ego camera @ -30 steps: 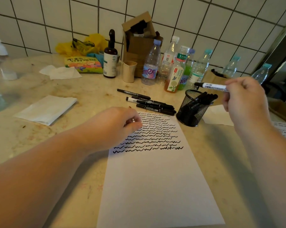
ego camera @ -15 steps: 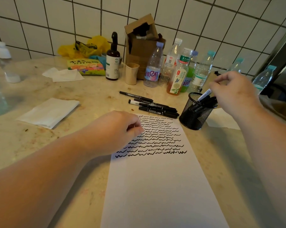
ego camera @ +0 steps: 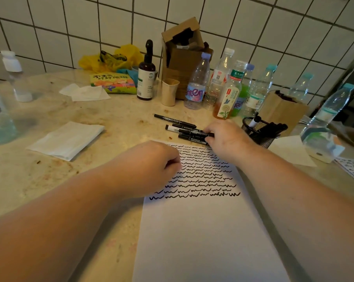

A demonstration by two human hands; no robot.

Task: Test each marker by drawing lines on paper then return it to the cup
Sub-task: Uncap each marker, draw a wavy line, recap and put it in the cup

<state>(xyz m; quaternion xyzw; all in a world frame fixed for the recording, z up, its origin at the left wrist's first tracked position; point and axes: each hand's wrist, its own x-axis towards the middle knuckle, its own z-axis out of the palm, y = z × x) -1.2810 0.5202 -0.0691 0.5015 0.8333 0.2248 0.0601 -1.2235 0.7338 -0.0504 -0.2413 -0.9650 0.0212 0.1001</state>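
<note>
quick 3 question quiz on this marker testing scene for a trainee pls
1. True or false: the left hand rests on the paper.
2. The right hand reaches for: A) the mesh cup B) the loose markers on the counter C) a bottle
3. Fill in: the paper carries rows of black ____ lines.

Key: 1 true; 2 B; 3 wavy

Right hand (ego camera: 227, 139) covers marker (ego camera: 189, 131) ends; grip unclear.
</note>
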